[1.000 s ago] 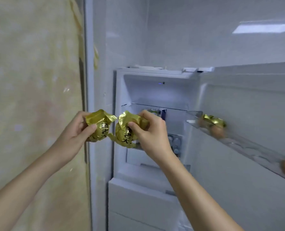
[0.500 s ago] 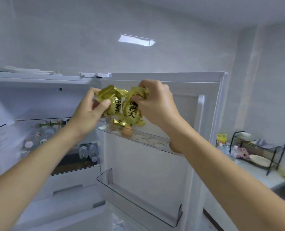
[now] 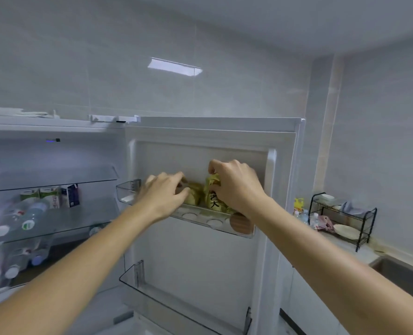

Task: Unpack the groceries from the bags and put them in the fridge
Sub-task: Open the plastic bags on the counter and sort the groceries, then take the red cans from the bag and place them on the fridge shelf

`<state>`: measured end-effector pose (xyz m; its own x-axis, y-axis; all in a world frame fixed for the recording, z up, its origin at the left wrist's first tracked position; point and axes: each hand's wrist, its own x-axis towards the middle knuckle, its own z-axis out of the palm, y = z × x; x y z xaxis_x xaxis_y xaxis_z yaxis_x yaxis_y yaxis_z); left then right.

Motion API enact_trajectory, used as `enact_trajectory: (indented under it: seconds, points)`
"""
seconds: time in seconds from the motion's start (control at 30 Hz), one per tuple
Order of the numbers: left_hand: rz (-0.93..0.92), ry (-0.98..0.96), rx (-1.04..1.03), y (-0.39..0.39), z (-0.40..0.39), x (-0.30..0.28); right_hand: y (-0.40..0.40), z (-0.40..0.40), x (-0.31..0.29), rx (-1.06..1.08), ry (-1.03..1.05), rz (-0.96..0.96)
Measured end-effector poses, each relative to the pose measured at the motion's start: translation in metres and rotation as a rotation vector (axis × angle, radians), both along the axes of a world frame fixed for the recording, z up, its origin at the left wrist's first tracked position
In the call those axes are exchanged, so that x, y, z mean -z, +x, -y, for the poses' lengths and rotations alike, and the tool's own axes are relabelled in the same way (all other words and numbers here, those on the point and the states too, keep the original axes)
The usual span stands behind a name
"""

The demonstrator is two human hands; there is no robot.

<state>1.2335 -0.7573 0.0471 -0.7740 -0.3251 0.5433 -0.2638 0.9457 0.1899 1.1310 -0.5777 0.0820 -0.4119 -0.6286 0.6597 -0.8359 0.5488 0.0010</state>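
The open fridge [image 3: 55, 151] fills the left of the frame, its door [image 3: 200, 250] swung out across the centre. On the glass shelves at left stand cartons [image 3: 49, 198], with bottles [image 3: 24, 218] lying on their sides below them. At the right edge, a black dish rack [image 3: 340, 221] sits on the counter, holding a plate [image 3: 345, 231]; a sink [image 3: 403, 274] lies lower right.

Mid-frame, the door's upper tray [image 3: 128, 192] is a clear egg shelf with round hollows. Both arms reach up from the bottom corners to it. The right hand [image 3: 234, 187] pinches the twisted top of a gold packet [image 3: 212, 197] printed with black characters, which stands in the tray. The left hand [image 3: 164, 194] has its fingers curled round a second gold packet [image 3: 195, 197], just beside the first, also in the tray. A brown egg [image 3: 239, 223] sits in the tray's right end, under the right wrist. The lower door bin [image 3: 137, 281] is near the bottom centre.
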Motion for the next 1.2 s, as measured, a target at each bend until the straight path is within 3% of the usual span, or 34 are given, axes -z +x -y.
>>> enact_trajectory:
  seconds: [0.1, 0.2, 0.4, 0.67, 0.9, 1.2]
  points:
    - [-0.076, -0.088, 0.014, 0.009, -0.002, -0.008, 0.008, 0.008, -0.003, 0.035, -0.02, -0.154]
    - [-0.105, -0.096, -0.022, 0.028, 0.009, -0.013, 0.028, 0.019, -0.01, -0.109, -0.143, -0.2]
    - [-0.145, -0.133, -0.307, 0.104, 0.044, -0.018, 0.07, 0.087, -0.01, -0.542, -0.024, 0.063]
    - [-0.099, -0.177, -0.825, 0.271, 0.043, 0.011, 0.169, 0.18, 0.037, -0.933, -0.052, 0.182]
    - [0.065, -0.206, -1.265, 0.402, -0.084, 0.061, 0.302, 0.181, 0.118, -1.402, 0.056, 0.294]
    - [0.171, -0.156, -1.774, 0.499, -0.327, 0.11, 0.481, 0.025, 0.177, -2.034, 0.157, 0.296]
